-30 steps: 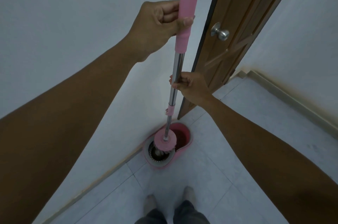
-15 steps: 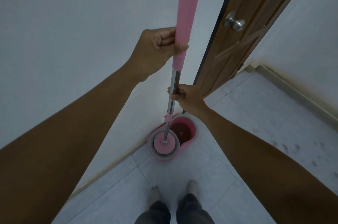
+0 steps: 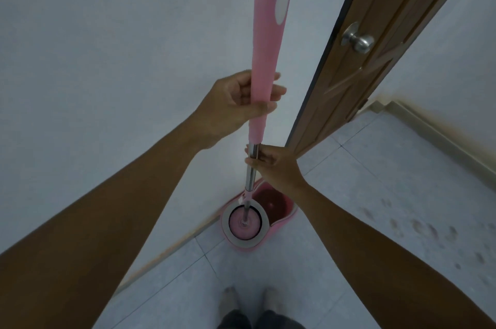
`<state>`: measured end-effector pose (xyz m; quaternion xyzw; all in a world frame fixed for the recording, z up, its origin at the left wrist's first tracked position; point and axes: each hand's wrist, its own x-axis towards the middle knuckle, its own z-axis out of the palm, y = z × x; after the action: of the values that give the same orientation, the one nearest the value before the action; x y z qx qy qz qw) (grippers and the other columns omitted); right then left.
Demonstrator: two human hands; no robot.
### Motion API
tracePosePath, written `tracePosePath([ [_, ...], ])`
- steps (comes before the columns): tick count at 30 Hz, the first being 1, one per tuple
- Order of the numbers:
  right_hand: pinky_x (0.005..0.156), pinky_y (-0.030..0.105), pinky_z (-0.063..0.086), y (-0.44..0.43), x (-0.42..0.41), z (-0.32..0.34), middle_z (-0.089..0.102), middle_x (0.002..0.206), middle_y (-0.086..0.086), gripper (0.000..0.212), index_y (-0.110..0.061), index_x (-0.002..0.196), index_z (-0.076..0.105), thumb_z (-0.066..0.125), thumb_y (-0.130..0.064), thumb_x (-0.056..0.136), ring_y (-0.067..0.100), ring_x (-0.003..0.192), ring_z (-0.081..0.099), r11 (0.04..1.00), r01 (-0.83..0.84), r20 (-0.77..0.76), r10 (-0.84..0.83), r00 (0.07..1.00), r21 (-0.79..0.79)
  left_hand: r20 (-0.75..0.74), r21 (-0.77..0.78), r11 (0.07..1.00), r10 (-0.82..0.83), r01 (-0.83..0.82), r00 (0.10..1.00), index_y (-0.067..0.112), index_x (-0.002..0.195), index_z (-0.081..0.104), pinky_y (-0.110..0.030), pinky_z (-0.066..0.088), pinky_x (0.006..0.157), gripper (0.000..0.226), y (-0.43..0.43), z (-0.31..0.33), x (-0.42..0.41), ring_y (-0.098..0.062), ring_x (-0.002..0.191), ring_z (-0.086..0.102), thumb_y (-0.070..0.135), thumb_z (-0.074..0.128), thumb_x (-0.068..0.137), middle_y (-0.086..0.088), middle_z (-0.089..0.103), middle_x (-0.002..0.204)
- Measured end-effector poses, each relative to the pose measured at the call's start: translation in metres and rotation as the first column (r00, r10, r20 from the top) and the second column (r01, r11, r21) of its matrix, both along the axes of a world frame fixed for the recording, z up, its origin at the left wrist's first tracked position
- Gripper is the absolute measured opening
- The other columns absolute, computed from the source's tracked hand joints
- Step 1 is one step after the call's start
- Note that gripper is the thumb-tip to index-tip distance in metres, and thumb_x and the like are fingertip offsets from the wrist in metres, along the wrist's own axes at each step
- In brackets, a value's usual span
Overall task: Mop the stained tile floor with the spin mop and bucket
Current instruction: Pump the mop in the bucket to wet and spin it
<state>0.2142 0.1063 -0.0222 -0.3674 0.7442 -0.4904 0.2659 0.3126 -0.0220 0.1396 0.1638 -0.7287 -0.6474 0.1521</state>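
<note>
The spin mop stands upright with its pink handle point(image 3: 268, 41) rising past the top of the view. My left hand point(image 3: 236, 105) is wrapped around the lower pink grip. Just below, my right hand point(image 3: 271, 165) pinches the steel shaft point(image 3: 250, 181). The round pink mop head point(image 3: 244, 224) sits down inside the spinner basket of the pink bucket point(image 3: 281, 224), which stands on the tile floor against the white wall. The bucket's other half holds dark reddish water point(image 3: 271, 201).
A brown wooden door point(image 3: 373, 41) with a metal knob point(image 3: 359, 40) stands open to the right of the bucket. Dark smudges point(image 3: 418, 229) mark the tiles at right. My feet point(image 3: 252, 302) are near the bottom edge. A skirting board point(image 3: 440, 138) runs along the right wall.
Both hands and the handle have dropped lower. The mop head went from tilted above the basket to seated flat inside it. The view tipped further down toward the floor.
</note>
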Motion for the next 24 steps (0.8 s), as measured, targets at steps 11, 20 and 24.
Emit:
tracePosePath([
  [11,0.095,0.025,0.054,-0.011,-0.043,-0.004,0.072,0.102,-0.006,0.022,-0.008,0.110,0.065,0.065,-0.004,0.089,0.006,0.100,0.069,0.987,-0.155,-0.053,0.153,0.987,-0.035,0.077,-0.335,0.942,-0.008,0.034,0.997,0.007,0.124,0.060,-0.035,0.052,0.100,0.034,0.001,-0.010,-0.036,-0.018,0.107,0.067,0.018,0.061,0.093,-0.002,0.069,0.114],
  [20,0.086,0.018,0.055,-0.018,-0.057,-0.047,0.070,0.096,-0.010,0.018,-0.013,0.105,0.063,0.064,-0.004,0.089,0.001,0.093,0.068,0.988,-0.150,-0.105,0.154,0.982,0.047,0.035,-0.392,0.920,0.040,-0.023,0.999,0.009,0.123,0.060,-0.023,0.055,0.093,0.036,-0.004,-0.058,-0.054,-0.012,0.098,0.069,0.023,0.065,0.091,0.006,0.068,0.107],
  [24,0.075,0.009,0.052,-0.017,-0.044,-0.077,0.068,0.091,-0.012,0.011,-0.014,0.102,0.062,0.062,-0.009,0.093,-0.007,0.079,0.065,0.980,-0.086,-0.128,0.110,0.986,0.178,0.040,-0.344,0.937,0.081,-0.062,0.996,0.008,0.120,0.061,-0.020,0.056,0.090,0.036,-0.005,-0.099,-0.047,-0.013,0.095,0.071,0.024,0.068,0.089,0.001,0.071,0.106],
])
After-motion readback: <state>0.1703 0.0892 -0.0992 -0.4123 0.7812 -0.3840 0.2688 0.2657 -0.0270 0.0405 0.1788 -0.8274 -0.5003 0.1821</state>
